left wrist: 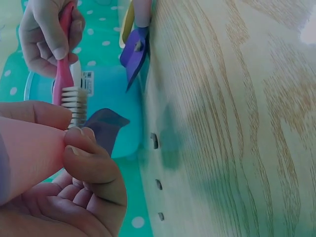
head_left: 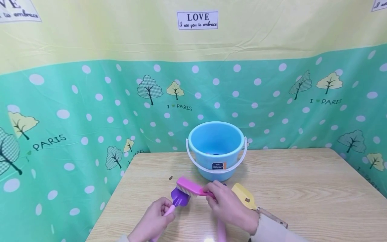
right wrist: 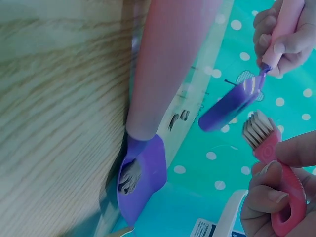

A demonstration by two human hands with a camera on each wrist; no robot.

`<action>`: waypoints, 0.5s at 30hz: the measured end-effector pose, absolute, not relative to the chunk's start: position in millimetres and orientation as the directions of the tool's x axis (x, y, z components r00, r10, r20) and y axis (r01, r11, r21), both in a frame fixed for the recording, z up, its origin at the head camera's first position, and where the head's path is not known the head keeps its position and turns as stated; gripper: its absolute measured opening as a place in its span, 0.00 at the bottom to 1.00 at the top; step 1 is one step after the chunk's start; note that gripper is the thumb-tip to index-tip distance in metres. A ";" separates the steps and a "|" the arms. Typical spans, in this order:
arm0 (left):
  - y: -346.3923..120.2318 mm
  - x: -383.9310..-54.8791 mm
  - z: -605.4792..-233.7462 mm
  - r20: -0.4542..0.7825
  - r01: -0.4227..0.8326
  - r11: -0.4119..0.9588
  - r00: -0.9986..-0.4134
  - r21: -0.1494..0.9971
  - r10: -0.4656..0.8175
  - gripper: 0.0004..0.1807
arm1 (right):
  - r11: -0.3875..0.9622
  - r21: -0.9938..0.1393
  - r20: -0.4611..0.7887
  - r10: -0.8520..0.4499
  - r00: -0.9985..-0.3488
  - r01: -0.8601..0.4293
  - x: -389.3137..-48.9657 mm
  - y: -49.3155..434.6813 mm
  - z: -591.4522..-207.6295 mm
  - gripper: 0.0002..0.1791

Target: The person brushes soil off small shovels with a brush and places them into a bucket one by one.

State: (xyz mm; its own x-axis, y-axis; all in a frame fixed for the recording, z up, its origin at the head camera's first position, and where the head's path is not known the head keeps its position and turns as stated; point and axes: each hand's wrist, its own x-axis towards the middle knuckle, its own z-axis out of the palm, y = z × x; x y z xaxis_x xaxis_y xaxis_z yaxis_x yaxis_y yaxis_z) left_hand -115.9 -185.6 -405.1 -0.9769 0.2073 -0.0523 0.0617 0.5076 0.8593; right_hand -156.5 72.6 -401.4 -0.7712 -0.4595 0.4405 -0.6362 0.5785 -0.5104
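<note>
My left hand [head_left: 155, 215] grips the pink handle of a small toy shovel with a purple scoop [head_left: 180, 198], raised above the table. My right hand [head_left: 228, 205] holds a pink brush [head_left: 188, 186] by its handle. Its pale bristles [right wrist: 258, 129] face down over the purple scoop in the head view; whether they touch it I cannot tell. A second purple shovel [right wrist: 148, 180] with a pink handle lies under my right hand, a greyish-brown piece [right wrist: 130, 177] in its scoop. Beside it, a yellow shovel [head_left: 243, 195] with a wooden handle carries another brown piece [head_left: 247, 200].
A light blue bucket [head_left: 215, 139] with a white handle stands at the table's back, just beyond the hands. Small brown pieces [left wrist: 154, 140] lie on the wooden table [head_left: 302, 188] near it. A green and yellow patterned curtain [head_left: 169, 131] hangs behind and at both sides.
</note>
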 end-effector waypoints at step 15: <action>-185.3 -116.6 -407.0 -0.038 0.071 0.485 -0.977 0.872 0.210 0.13 | 0.528 -0.549 0.385 -0.528 -0.757 -0.648 -144.0 63.6 -393.7 0.14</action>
State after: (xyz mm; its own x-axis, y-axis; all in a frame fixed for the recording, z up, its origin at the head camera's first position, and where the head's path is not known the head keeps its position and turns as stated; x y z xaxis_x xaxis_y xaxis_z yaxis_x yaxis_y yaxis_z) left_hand -116.6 -185.3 -407.0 -0.9769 0.2104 -0.0377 0.0707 0.4846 0.8719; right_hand -144.0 63.6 -393.7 -0.7568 -0.5282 0.3851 -0.6479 0.5279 -0.5492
